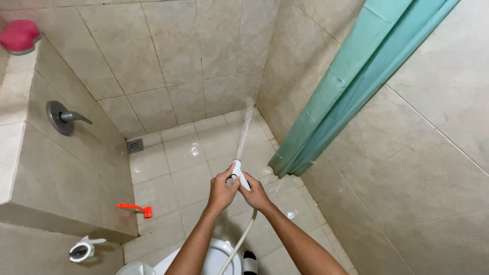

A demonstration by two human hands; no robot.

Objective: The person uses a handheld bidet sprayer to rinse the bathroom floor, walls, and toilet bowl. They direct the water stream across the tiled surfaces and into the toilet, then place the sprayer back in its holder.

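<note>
Head cam: I see both hands up front, in the middle of the view. My left hand (222,189) is curled tight round the white sprayer (239,174), thumb on top near the nozzle. My right hand (256,195) is closed on the sprayer's back end, just under the left, the two touching. Water (245,127) shoots out the tip & hits the far wall tiles low down. The white hose (239,244) hangs from the sprayer, down btw my arms. Below it is the white toilet (216,257). The wet floor tiles (168,173) have a small square drain (134,145) in the far left corner. An orange squeegee (136,208) lies by the left wall. A grey tap handle (63,117) sticks out of that wall. A green curtain (351,76) hangs on the right. A pink thing (19,36) sits on the ledge, top left.
</note>
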